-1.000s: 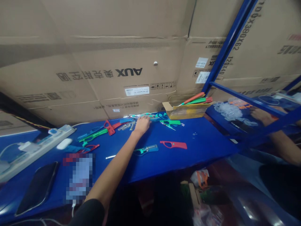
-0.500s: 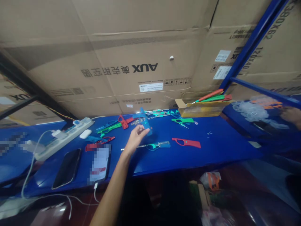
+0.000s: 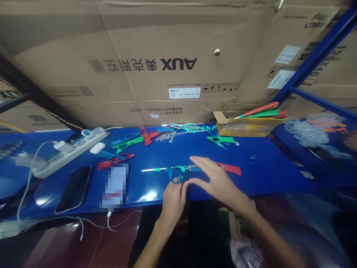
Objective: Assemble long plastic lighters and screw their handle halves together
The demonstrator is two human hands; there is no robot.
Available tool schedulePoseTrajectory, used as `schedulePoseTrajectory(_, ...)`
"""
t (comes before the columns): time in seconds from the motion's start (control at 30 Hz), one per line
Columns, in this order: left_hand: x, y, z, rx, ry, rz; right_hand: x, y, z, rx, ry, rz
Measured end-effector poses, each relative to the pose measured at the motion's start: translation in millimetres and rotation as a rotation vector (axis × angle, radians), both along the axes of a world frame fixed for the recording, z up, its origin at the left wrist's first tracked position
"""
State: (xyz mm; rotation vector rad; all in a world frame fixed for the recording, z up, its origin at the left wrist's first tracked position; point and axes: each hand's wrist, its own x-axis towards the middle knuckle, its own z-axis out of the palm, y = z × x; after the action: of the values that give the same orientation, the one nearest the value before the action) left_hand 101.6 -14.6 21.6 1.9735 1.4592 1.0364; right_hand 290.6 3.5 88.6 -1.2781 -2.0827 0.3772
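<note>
My two hands were near the front edge of the blue table [image 3: 267, 175], by its middle. A blue lighter [image 3: 192, 168] lay there on its side, with its thin metal tube pointing left. My left hand [image 3: 173, 201] had bent fingers right at the lighter's loop, but I could not tell if they pinched it. My right hand [image 3: 221, 184] was open, thumb and fingers apart, over the handle end. It got in my way and hid part of the lighter and the left end of a red handle [image 3: 232, 169].

Near the back edge, I saw a row of metal tubes with green bits [image 3: 189, 128]. A yellow box [image 3: 245, 127] with red and green handles sat at the back right, and a green handle [image 3: 223, 139] lay in front of it. Left of the middle was a messy pile of blue, green and red handles [image 3: 134, 140]. A black phone [image 3: 74, 190] and a lit-up phone [image 3: 115, 188] lay near the front left, with a white power strip [image 3: 72, 152] behind them. A big cardboard wall [image 3: 145, 87] stood behind the table, and a blue post [image 3: 315, 48] rose at the right. Past it was another person's blurry hand [image 3: 350, 141], near clear plastic bags [image 3: 306, 132].
</note>
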Motion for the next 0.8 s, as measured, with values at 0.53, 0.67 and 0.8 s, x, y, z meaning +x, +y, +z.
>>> schedulePoseTrajectory(0.53,-19,27,32.5,0.14,0.3,-0.344,-7,7,-61.9,0.17,0.014,-0.122)
schedulePoseTrajectory(0.67,-49,39,25.3,0.215,0.203,-0.15,-4,21,-65.5,0.207,-0.055,-0.168)
schedulePoseTrajectory(0.8,-66,57,19.1,0.242,0.245,0.064,-1,37,-58.3,0.197,-0.162,-0.057)
